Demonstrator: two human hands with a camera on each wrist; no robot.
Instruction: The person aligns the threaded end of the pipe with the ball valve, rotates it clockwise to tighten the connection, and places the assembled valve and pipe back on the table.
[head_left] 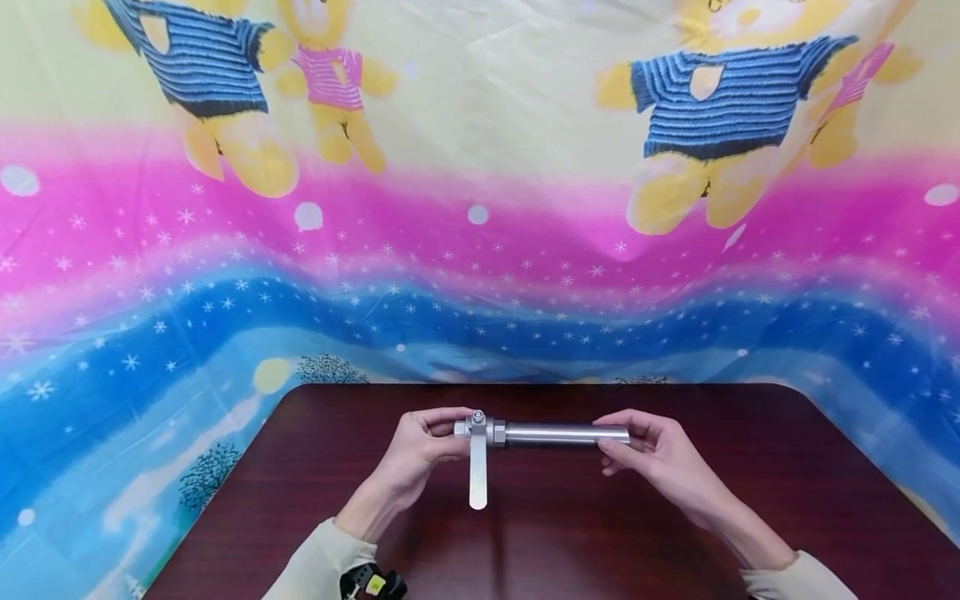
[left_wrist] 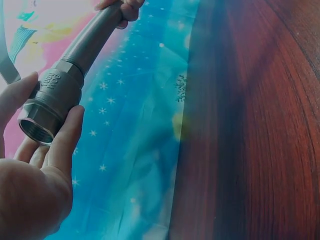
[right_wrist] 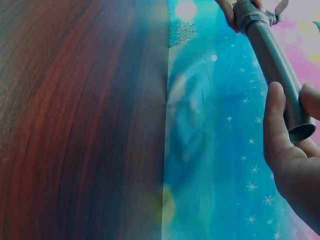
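Observation:
A metal ball valve (left_wrist: 52, 92) with a flat lever handle (head_left: 478, 475) is joined to a straight steel pipe (head_left: 562, 434). Valve and pipe are held level above the table, the lever pointing toward me. My left hand (head_left: 408, 458) grips the valve body between thumb and fingers at the left end. In the left wrist view the valve's open threaded end faces the palm, with "1000 WOG" raised on its body. At the other end, my right hand (head_left: 663, 458) pinches the pipe near its open mouth (right_wrist: 302, 131), thumb and fingers on opposite sides.
The dark red wood-grain table (head_left: 570, 533) spreads below both hands. Behind it hangs a cloth (head_left: 480, 250) printed with bears and snowflakes, reaching down around the table's far edge. A black strap device (head_left: 372, 582) sits on my left wrist.

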